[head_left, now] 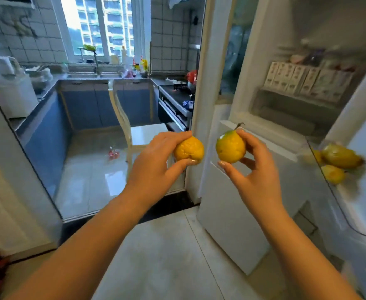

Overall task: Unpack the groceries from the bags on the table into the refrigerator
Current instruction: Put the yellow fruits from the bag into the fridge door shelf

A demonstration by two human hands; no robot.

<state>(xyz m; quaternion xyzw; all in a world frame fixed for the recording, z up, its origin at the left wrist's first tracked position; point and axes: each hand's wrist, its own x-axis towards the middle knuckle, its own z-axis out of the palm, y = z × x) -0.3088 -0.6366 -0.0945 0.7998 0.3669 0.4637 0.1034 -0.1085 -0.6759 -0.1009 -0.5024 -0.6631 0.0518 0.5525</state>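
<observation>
Head view: both forearms reach forward, side by side; left hand (pixel 154 161) grips a yellow citrus fruit (pixel 189 150) between thumb and fingers; right hand (pixel 254 169) pinches a green-tipped citrus fruit (pixel 230 146), stem up, before the open refrigerator (pixel 285 118); more fruit (pixel 339 155) lies near its glass shelf's (pixel 320 169) front edge.

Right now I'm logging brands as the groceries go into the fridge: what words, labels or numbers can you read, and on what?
No text reads clearly in this picture.
Cartons on the fridge door shelf: printed, but too blurred to read.
Bottles by the kitchen window: labels too small to read.
Blue packet on the stove: print blurred.
Fruit in the left hand and the right hand: no sticker visible.
</observation>
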